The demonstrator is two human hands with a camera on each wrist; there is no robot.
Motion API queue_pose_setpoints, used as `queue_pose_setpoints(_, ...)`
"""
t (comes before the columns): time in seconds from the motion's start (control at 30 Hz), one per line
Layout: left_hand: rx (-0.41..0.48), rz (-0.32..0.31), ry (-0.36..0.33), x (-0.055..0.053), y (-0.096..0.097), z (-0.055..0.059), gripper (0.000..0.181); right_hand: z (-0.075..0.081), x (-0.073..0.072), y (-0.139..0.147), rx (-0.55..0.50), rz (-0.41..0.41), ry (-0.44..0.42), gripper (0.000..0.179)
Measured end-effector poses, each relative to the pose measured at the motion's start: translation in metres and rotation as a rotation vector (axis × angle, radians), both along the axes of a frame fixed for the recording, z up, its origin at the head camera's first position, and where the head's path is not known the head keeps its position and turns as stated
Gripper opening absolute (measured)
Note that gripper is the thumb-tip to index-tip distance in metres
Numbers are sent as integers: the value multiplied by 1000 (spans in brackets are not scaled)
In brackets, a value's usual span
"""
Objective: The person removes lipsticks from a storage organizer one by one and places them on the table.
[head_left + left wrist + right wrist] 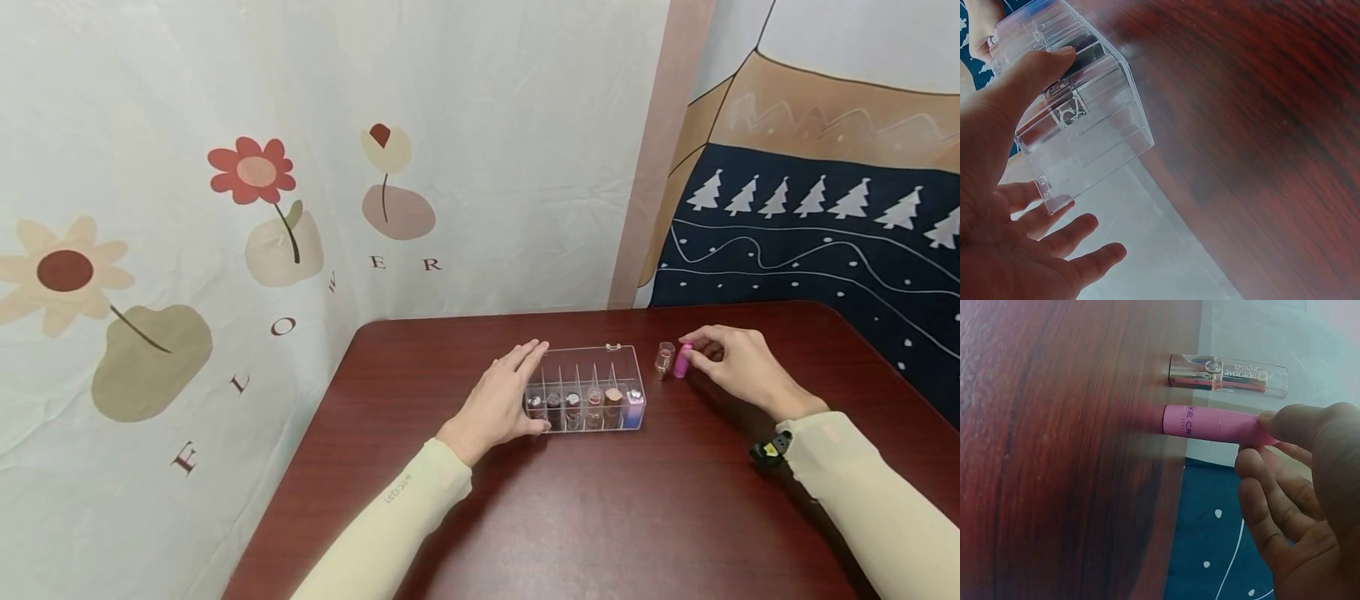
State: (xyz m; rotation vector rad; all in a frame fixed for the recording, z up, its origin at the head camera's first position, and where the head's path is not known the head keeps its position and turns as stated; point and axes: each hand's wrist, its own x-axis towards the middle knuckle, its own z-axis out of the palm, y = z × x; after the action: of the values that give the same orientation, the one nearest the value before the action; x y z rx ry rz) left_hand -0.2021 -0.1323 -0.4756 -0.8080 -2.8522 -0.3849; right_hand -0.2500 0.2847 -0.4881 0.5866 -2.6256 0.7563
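A clear compartment box (590, 421) with several lipsticks stands on the table, its clear lid raised behind. My left hand (495, 404) holds the box's left end: in the left wrist view the thumb (1035, 72) lies across the front, the other fingers extended at the side and back. To the right of the box, my right hand (738, 362) pinches the top of a pink lip balm tube (1210, 425) between thumb and fingers. The tube is upright with its base at the tabletop. Close beside it stands a clear lipstick (1229, 376) with white lettering.
The dark red wooden table (585, 508) ends at a back edge near a white flower-print curtain (525, 167). A dark blue tree-print cloth (810, 225) hangs at the right. A blue and pink tube (634, 408) occupies the box's rightmost compartment.
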Motion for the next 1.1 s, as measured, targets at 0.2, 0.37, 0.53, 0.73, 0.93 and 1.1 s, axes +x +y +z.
queue_pose_setpoints(0.2,2,-1,-1,-1,1,0,131,-1,0,1,11,-8,7,23)
queue_pose_setpoints(0.37,3,-3,-3,-1,1,-1,131,-2,2,2,8,-19,1,27)
queue_pose_setpoints(0.53,-3,-4,5,0,1,-1,131,0,7,1,16,-41,20,34)
queue_pose_setpoints(0.73,-14,8,-2,0,1,0,132,7,15,-6,-6,-48,36,38)
queue_pose_setpoints(0.93,-26,8,-4,-1,3,-1,132,13,24,-14,-28,-28,54,39)
queue_pose_setpoints(1.1,-35,17,-1,0,2,0,132,10,30,-22,-26,2,78,41)
